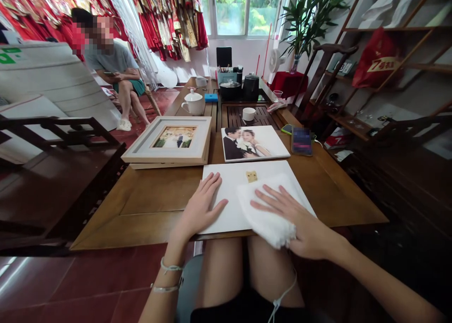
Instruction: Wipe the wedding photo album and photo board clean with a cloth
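Note:
A white board [233,181] lies face down at the near edge of the wooden table [155,205], with a small brass hanger [251,176] near its top. My left hand [201,207] rests flat on the board's left side, fingers spread. My right hand [293,219] lies flat on a white cloth [263,210] spread over the board's right part; the cloth's end hangs over the table edge. Beyond the board lie a wedding photo print [252,143] and a white picture frame [171,141] stacked on another frame.
A phone [302,141] lies right of the print. Farther back stand a white teapot [193,102], a blue box [211,97], a cup [249,114] on a tea tray, and a black kettle [250,87]. A person sits at the back left. A dark chair [63,134] stands left, shelves right.

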The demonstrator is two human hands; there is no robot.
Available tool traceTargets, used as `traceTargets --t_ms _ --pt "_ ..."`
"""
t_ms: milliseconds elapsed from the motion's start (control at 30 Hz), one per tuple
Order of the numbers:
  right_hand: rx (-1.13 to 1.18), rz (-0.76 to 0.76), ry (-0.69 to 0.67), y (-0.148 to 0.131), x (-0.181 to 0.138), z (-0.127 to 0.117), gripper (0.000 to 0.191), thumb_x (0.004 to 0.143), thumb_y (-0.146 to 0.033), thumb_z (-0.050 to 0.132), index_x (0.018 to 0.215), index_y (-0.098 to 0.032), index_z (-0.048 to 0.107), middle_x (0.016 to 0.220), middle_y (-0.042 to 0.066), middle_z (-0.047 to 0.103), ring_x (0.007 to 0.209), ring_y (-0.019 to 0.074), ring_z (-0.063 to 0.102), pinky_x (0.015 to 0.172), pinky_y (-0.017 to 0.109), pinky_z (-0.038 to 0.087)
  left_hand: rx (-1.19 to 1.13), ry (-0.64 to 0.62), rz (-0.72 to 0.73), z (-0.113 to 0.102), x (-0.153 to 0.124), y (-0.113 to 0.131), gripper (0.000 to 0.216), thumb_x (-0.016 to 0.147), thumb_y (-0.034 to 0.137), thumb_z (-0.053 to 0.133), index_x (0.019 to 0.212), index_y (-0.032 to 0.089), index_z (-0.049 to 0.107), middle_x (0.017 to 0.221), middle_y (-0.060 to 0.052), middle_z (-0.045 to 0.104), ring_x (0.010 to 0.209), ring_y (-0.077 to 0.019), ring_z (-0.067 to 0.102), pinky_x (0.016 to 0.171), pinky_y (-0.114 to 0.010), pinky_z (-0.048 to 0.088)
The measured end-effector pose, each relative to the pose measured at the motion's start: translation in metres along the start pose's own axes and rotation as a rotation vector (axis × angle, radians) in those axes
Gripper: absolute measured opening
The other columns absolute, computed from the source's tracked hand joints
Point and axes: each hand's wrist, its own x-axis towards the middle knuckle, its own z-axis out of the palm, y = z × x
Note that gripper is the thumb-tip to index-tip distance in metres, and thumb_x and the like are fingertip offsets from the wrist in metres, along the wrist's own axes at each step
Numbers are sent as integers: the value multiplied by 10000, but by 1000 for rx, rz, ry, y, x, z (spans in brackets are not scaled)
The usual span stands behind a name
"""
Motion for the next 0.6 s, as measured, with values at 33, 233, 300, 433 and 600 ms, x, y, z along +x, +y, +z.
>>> traceTargets --t_ms 33,233,300,433,600 --pt "9 60 39 7 7 -2 927 631 -108 481 1517 -296 282 1605 4 218 1487 263 94 1182 582 39 -1 -3 0 -1 0 0 589 949 428 473 1472 198 334 1580 -91 311 1491 -263 194 1208 -517 208" --pt "-88 360 168 44 65 -9 794 721 -147 503 1496 -223 348 1584 84 277 1476 318 128 1161 625 34 7 -13 -8 -2 0 1 590 951 427 470 1475 193 334 1580 -93 311 1492 -259 194 1211 -516 203" --pt "-155 355 144 41 79 -7 782 740 -168 521 1500 -197 341 1588 113 258 1473 344 118 1152 637 51 8 -15 -9 -2 0 1 592 951 429 468 1475 188 335 1581 -96 309 1492 -257 193 1210 -517 205" --pt "-283 244 88 4 72 7 853 702 -163 571 1511 -140 304 1601 156 194 1472 370 77 1150 632 30 7 -15 -8 1 1 -2 588 971 427 422 1489 168 319 1588 -96 289 1495 -251 183 1215 -513 197" --pt "-238 95 3 -58 23 26 903 681 -209 598 1521 -140 271 1609 163 150 1474 380 9 1145 642 -30 -15 8 3 5 2 -7 503 1013 343 288 1489 186 340 1581 -71 311 1492 -230 195 1218 -498 200"
